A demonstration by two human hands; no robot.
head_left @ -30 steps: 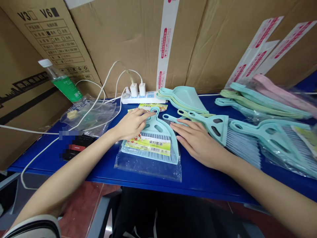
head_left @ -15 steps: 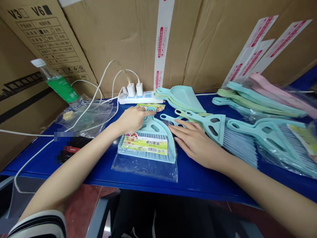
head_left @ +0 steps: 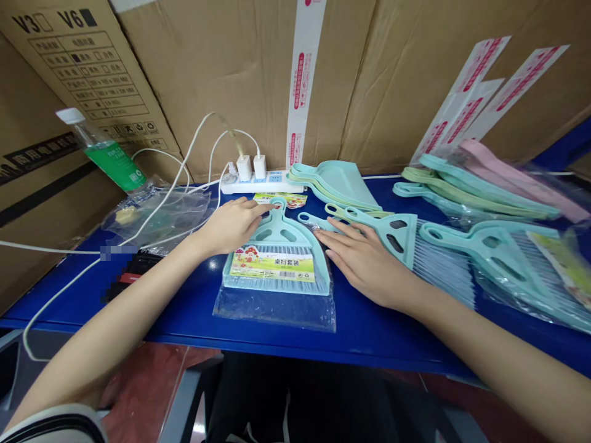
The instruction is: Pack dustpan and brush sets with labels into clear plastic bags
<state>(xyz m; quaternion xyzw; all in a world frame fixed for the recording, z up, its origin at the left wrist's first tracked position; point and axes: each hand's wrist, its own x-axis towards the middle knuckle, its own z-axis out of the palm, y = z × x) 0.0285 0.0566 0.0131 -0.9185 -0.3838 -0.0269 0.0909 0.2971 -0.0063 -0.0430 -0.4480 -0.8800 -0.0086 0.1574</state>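
A light-blue dustpan and brush set (head_left: 277, 236) lies in a clear plastic bag (head_left: 277, 311), its handle pointing away from me. A colourful printed card (head_left: 272, 264) covers part of the bristles. My left hand (head_left: 231, 226) is closed at the left of the handle, with its index fingertip on the handle's top; the thumb is hidden. Palm down, my right hand (head_left: 362, 261) rests with stretched fingers beside the set's right edge. Its fingers lie over the handles of loose pieces, next to a light-blue brush (head_left: 406, 237).
Stacked dustpans (head_left: 344, 181) lie behind, near a power strip (head_left: 263, 181) with chargers. Bagged sets (head_left: 508, 246) and more dustpans (head_left: 489, 184) are at the right. A bottle (head_left: 111, 160), plastic bags (head_left: 161, 212) and white cables stand or lie left. Cardboard (head_left: 231, 61) borders the blue table (head_left: 184, 320).
The bagged set has turned slightly and shifted a little to the right and away from me. My left hand has slid slightly left on its handle. My right hand has hardly moved.
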